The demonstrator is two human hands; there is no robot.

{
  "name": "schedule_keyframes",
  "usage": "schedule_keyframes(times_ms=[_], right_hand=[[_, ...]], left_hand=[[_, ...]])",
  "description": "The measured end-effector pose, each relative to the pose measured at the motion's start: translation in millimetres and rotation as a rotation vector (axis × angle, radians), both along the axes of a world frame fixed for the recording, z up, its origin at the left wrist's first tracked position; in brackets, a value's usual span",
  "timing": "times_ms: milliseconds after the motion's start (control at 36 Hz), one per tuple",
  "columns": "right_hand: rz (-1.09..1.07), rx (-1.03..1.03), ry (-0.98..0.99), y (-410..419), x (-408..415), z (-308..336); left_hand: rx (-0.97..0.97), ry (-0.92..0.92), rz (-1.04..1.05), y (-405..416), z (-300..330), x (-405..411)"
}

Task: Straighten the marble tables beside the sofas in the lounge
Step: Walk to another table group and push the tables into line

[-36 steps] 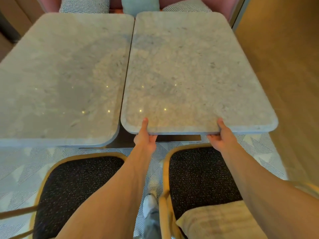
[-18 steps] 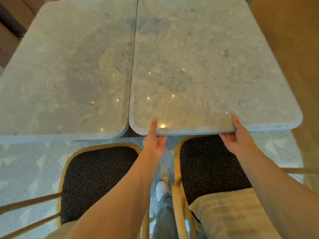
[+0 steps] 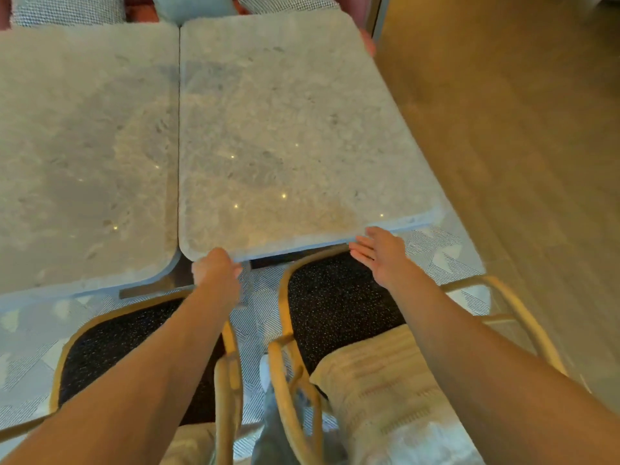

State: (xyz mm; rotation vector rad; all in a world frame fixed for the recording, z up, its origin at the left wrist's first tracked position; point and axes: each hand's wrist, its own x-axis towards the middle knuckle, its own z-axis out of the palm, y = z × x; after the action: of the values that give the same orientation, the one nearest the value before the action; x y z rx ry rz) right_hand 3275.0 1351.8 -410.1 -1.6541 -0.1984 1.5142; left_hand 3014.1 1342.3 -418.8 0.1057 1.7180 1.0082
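Two grey marble tables stand side by side with a thin, straight seam between them: the left marble table [image 3: 84,146] and the right marble table [image 3: 285,129]. My left hand [image 3: 216,268] is curled on the near edge of the right table, close to its near left corner. My right hand [image 3: 382,253] hovers flat just off the same edge further right, fingers spread, holding nothing. The right table's near edge lies a little further from me than the left table's.
Two rattan chairs with black speckled seats, the left chair [image 3: 110,344] and the right chair [image 3: 335,297], stand under my arms. A striped cushion [image 3: 385,391] lies on the right chair. Sofa cushions [image 3: 67,10] sit beyond the tables. Patterned rug [image 3: 446,260] below, wood floor [image 3: 520,129] to the right.
My right hand has let go of the right table's edge and spread open. My left hand has curled tighter on the edge. The wedge-shaped gap between the tables has closed to a narrow seam.
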Motion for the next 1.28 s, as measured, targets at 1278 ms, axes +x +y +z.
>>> schedule_keyframes(times_ms=[1278], right_hand=[[-0.911, 0.714, -1.005, -495.3, 808.4, 441.5]], left_hand=[[1.302, -0.713, -1.413, -255.7, 440.6, 999.9]])
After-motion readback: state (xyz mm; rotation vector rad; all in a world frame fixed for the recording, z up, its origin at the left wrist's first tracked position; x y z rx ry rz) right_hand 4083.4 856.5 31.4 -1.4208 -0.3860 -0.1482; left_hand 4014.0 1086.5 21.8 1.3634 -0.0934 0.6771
